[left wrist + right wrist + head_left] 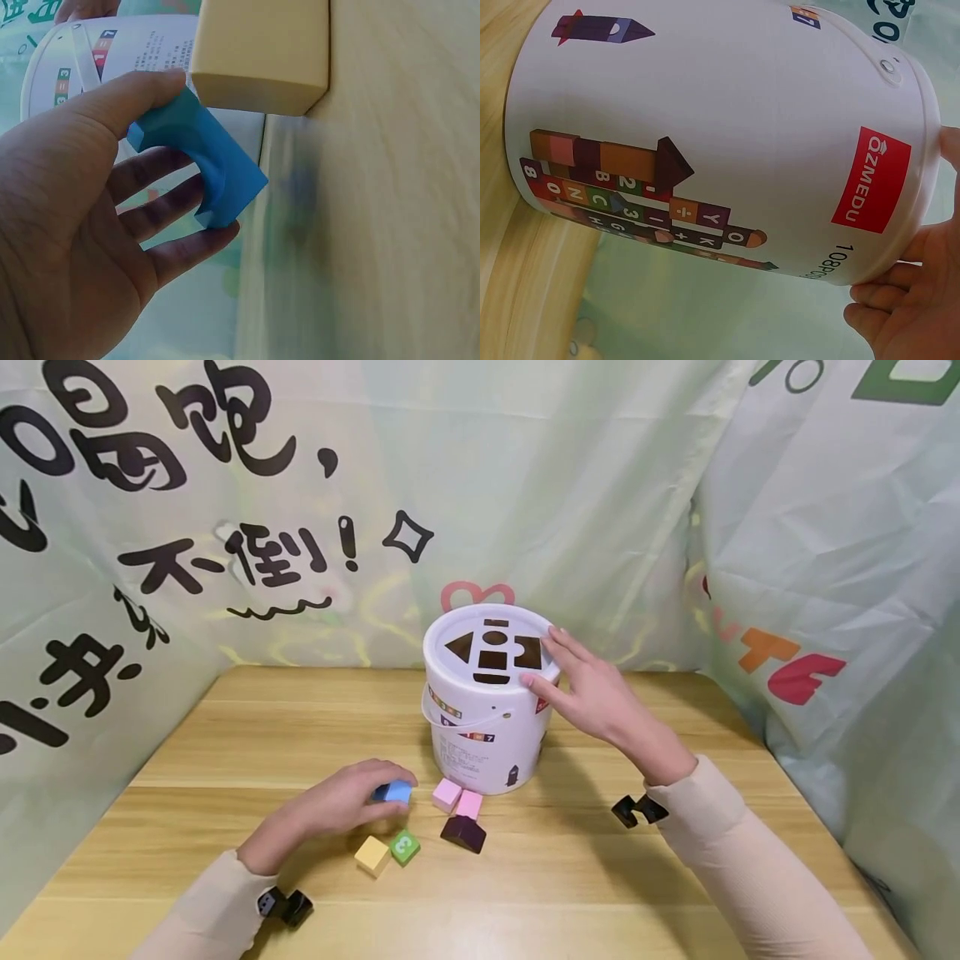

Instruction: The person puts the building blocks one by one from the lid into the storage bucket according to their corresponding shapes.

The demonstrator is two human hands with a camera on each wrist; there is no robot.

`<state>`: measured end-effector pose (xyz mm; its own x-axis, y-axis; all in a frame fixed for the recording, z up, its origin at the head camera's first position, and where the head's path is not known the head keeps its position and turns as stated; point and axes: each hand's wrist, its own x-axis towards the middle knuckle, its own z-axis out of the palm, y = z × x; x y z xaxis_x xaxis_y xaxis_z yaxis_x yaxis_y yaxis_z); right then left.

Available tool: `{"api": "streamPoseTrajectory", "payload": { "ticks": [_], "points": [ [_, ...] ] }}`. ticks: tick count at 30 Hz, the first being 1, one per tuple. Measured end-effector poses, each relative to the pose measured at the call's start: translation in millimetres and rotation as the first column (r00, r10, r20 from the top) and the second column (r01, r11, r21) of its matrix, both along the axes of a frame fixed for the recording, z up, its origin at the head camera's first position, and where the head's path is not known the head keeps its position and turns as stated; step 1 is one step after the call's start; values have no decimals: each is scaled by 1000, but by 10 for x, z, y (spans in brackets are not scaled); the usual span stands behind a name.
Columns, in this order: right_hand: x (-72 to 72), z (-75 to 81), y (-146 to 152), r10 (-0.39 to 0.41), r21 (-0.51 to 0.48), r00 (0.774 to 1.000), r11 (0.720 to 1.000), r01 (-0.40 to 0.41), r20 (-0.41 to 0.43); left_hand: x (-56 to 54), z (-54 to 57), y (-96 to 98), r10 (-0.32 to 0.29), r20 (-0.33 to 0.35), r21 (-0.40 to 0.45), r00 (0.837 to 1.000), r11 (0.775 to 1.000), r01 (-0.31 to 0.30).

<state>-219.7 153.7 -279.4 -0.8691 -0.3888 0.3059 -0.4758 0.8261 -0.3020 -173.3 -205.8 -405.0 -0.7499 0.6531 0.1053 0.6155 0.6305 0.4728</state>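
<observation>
Your sleeves enter at the frame's lower corners. Left of bottom centre, your left hand pinches the blue block between thumb and fingertips, its curved side facing your palm. Your right hand, fingers extended, rests on the central bucket's rim.

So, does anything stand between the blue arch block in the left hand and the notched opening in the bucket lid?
Yes, the bucket wall: the blue arch block is held low, below the lid, so it probably must go over the rim. The right hand sits close beside the notched opening.
</observation>
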Motion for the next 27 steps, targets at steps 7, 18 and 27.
{"api": "streamPoseTrajectory", "payload": {
  "ticks": [7, 18, 27],
  "points": [
    [6, 0, 5, 0, -2, 1000, 1000, 0, -9, -5, -5, 14, 19, -8, -39, 1000, 999, -19],
    [10, 12, 10, 3, -12, 1000, 1000, -3, -20, 23, 85, -7, 20, 22, 22, 1000, 1000, -20],
    [3, 27, 1, -3, 1, 1000, 1000, 3, -2, 8, 335, 1, 0, -83, 189, 997, 982, 15]
  ]
}}
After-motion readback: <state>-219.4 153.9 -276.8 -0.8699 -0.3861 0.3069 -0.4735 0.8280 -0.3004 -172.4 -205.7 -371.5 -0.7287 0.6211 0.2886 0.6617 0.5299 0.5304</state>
